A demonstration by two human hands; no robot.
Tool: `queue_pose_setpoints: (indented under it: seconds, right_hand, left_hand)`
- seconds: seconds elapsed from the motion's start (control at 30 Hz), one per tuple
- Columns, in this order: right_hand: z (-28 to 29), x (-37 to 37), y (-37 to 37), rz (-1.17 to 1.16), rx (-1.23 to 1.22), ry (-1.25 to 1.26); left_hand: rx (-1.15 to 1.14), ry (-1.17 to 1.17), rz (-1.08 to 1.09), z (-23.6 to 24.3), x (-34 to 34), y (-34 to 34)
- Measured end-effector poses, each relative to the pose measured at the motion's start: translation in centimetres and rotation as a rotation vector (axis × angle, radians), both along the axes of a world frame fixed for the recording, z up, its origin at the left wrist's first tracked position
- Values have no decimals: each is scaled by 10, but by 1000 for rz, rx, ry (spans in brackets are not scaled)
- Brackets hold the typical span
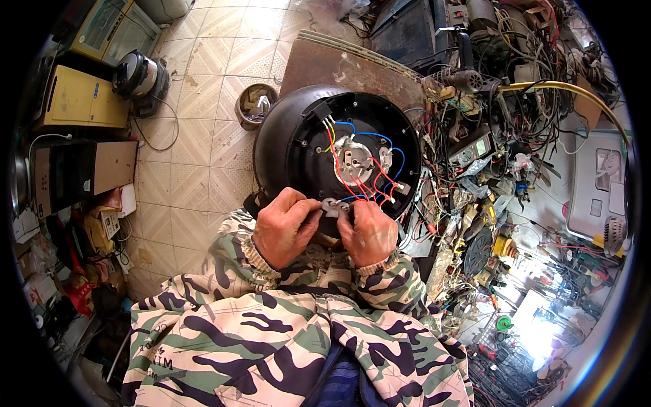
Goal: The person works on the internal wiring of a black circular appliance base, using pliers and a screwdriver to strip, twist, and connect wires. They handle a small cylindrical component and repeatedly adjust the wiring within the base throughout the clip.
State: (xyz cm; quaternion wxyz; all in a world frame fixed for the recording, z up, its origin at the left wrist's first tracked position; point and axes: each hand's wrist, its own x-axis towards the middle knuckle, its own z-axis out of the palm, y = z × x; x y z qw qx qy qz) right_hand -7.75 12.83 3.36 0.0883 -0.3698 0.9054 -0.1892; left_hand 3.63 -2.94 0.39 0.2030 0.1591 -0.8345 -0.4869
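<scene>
In front of me a round black appliance housing (pixel 271 139) lies tilted with its hollow side facing up. Inside it, a silvery metal plate (pixel 354 163) sits at the middle, with red wires (pixel 341 169), blue wires (pixel 401 152) and a yellow one around it. At the near rim, my left hand (pixel 288 227) pinches the left end of a small whitish part (pixel 331 205). The fingers of my right hand (pixel 368 233) are closed on its other side, close to the wire ends. My fingertips hide some of this part, and its exact kind is unclear.
A heap of cables and tools (pixel 468 136) covers the bench on the right, with a multimeter (pixel 475 149) in it. A round bin (pixel 256 103) stands on the tiled floor beyond the housing. Another appliance (pixel 139 76) and yellow cabinets (pixel 81 98) line the left.
</scene>
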Motion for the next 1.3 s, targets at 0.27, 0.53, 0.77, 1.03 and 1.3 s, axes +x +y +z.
queue_pose_setpoints:
  seconds: [0.27, 0.53, 0.77, 1.03, 1.3]
  right_hand:
    - [0, -3, 2, 35, 10, -43]
    - [-7, -3, 7, 48, -92, -68]
    - [-6, -5, 8, 57, -49, -76]
    - [-3, -2, 5, 43, 49, -11]
    - [-1, 0, 3, 61, 117, 16]
  left_hand:
    - [1, 8, -1, 2, -1, -1]
    - [3, 12, -1, 1, 0, 0]
    - [5, 9, 0, 2, 0, 0]
    - [-1, 8, 0, 2, 0, 0]
    - [4, 7, 4, 3, -1, 1]
